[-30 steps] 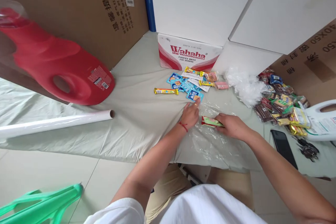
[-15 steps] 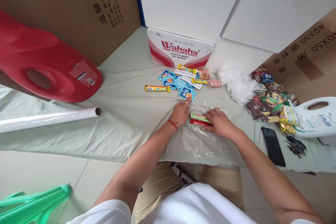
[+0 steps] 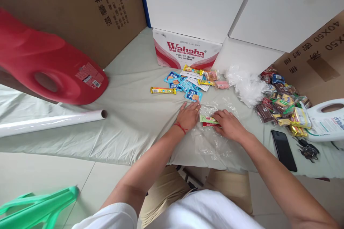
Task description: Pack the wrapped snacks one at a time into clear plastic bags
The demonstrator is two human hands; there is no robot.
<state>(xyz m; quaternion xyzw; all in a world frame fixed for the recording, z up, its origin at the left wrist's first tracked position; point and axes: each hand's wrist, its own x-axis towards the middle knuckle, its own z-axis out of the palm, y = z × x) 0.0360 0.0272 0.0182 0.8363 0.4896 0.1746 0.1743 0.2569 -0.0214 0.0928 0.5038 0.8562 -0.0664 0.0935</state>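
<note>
A green snack packet (image 3: 206, 118) and a red snack packet (image 3: 208, 124) lie side by side on a crumpled clear plastic bag (image 3: 208, 145). My right hand (image 3: 228, 123) is closed around their right ends, thumb at the near side and fingers at the far side. Its palm hides part of both packets. My left hand (image 3: 188, 115), with a red string bracelet, lies flat at the bag's left edge, fingers outstretched. Just beyond its fingertips is a blue snack sachet (image 3: 193, 95) at the near side of a small snack pile. A yellow snack stick (image 3: 163, 90) lies to the left.
Behind the pile stands a Wahaha carton (image 3: 186, 50). Wrapped snacks (image 3: 282, 102), clear plastic bags (image 3: 245, 84), a phone (image 3: 283, 150), keys (image 3: 307, 150) and a white jug (image 3: 328, 125) are at right. A red jug (image 3: 53, 64) and a white roll (image 3: 53, 122) lie left.
My left hand has flattened and turned to the right, its fingers now spread along the bag's edge. My right hand stays at the packets. The view has shifted slightly.
</note>
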